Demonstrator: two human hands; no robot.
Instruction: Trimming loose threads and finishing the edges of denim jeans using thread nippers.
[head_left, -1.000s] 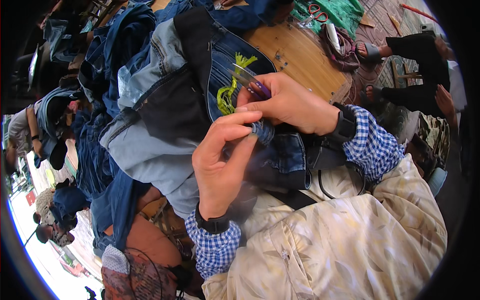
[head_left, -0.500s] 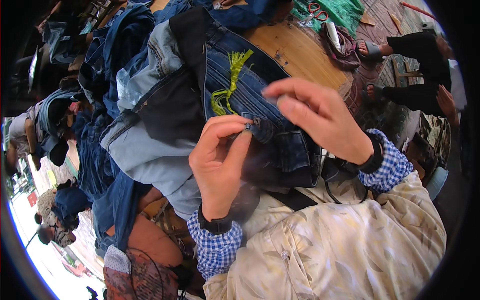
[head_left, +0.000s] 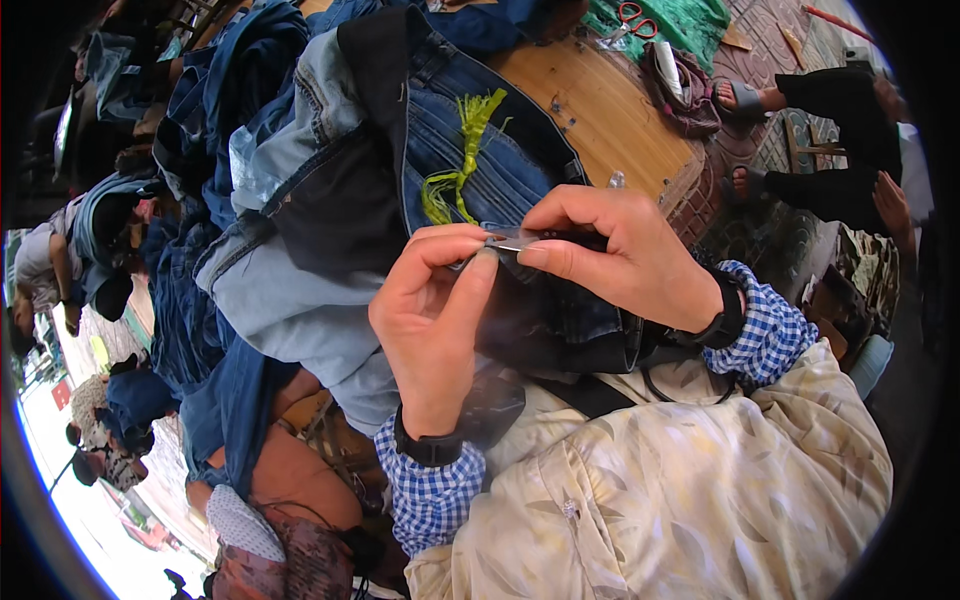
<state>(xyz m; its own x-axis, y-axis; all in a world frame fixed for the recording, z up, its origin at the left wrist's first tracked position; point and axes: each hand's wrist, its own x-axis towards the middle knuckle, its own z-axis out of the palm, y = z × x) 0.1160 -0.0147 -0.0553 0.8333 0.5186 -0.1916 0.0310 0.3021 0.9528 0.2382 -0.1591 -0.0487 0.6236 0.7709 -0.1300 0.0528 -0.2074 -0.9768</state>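
Note:
A pair of dark blue jeans [head_left: 450, 130] lies spread in front of me, partly turned so a black lining shows. My left hand [head_left: 435, 315] is closed, thumb and forefinger pinching a small bit at the jeans' edge. Against those fingertips, my right hand [head_left: 625, 255] grips a slim pointed metal tool [head_left: 512, 243]; its exact kind is hard to make out. A shiny end shows above my right knuckles. Just beyond my left fingertips, a knotted bundle of yellow-green strands [head_left: 468, 160] rests on the denim.
A wooden tabletop [head_left: 590, 105] extends beyond the jeans. Red-handled scissors [head_left: 630, 22] lie on green cloth [head_left: 690, 30] at the far right. More blue denim [head_left: 190, 310] is heaped at left. Other people sit on both sides; a sandalled foot [head_left: 740, 98] shows at right.
My right hand has moved left and down, bringing the metal tool to my left fingertips. My left hand has stayed nearly in place, still pinching.

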